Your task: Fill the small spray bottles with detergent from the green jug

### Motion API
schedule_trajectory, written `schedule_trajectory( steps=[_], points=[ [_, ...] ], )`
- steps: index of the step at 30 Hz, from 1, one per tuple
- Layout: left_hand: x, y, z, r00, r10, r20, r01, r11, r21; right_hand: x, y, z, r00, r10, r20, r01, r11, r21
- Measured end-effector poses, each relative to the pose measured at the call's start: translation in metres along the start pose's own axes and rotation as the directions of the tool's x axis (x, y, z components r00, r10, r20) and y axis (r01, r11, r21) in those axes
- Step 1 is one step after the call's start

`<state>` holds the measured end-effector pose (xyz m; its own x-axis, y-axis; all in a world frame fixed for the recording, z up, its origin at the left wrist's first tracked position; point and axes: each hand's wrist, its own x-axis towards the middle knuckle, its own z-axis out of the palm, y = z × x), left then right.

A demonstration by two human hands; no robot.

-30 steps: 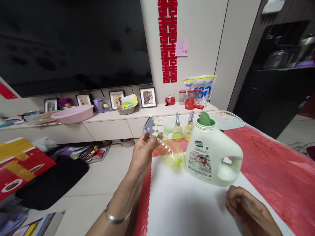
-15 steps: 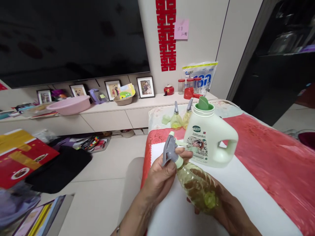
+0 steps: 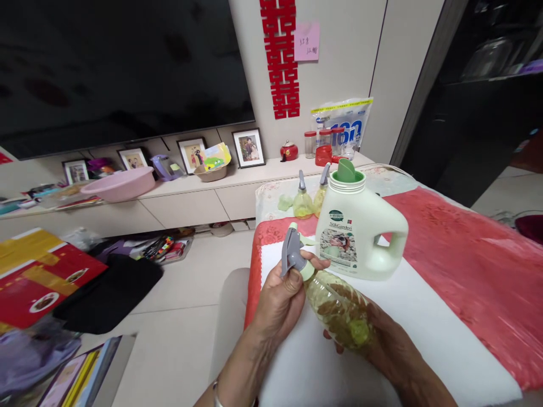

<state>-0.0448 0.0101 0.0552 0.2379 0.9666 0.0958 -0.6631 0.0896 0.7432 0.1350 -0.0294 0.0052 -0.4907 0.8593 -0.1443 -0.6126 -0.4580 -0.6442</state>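
A clear spray bottle (image 3: 337, 308) with a grey trigger head (image 3: 292, 252) is tilted over the white sheet (image 3: 428, 339). My left hand (image 3: 282, 297) closes on the collar of the spray head, thumb and fingers round it. The body of the bottle lies in my right hand (image 3: 375, 330), whose fingers curl beneath it and are seen partly through the clear wall. Just behind stands a large pale green jug (image 3: 365, 232), its green-rimmed mouth uncapped. Two more spray bottles (image 3: 302, 203) with grey heads stand upright beyond, left of the jug.
A red cloth (image 3: 475, 265) covers part of the table. On the long cabinet (image 3: 182, 209) are a pink basin (image 3: 123, 183), framed photos, a red pot (image 3: 289, 151), jars and a red cap (image 3: 323, 155). Bags and a book box (image 3: 80, 376) lie at the lower left.
The view has shifted slightly, so the surroundings sit a little differently in it. Both hands keep their hold on the spray bottle, with hardly any change in its tilt.
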Motion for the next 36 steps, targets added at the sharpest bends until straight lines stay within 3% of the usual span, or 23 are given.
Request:
schedule_trajectory(
  steps=[10, 18, 25, 29, 36],
  points=[
    [0.0, 0.0, 0.001, 0.999, 0.019, -0.04, -0.019, 1.0, 0.001, 0.009, 0.007, -0.017, 0.995, -0.043, 0.094, 0.053, 0.992, -0.11],
    [0.003, -0.008, -0.002, 0.988, 0.064, -0.143, -0.057, 0.997, 0.055, 0.008, 0.007, -0.019, 0.983, -0.181, -0.033, 0.172, 0.968, -0.183],
    [-0.002, -0.008, -0.001, 1.0, 0.013, -0.004, -0.012, 0.999, 0.03, 0.011, 0.006, -0.023, 0.978, -0.199, 0.055, 0.206, 0.966, -0.159],
    [-0.003, -0.01, -0.003, 0.999, -0.037, 0.016, 0.037, 0.999, -0.023, 0.008, 0.007, -0.019, 0.989, -0.139, 0.056, 0.146, 0.978, -0.147],
    [-0.001, -0.01, -0.008, 1.0, -0.024, -0.018, 0.023, 0.998, -0.06, 0.004, 0.005, -0.019, 0.992, 0.002, 0.127, 0.007, 0.998, -0.067]
  ],
)
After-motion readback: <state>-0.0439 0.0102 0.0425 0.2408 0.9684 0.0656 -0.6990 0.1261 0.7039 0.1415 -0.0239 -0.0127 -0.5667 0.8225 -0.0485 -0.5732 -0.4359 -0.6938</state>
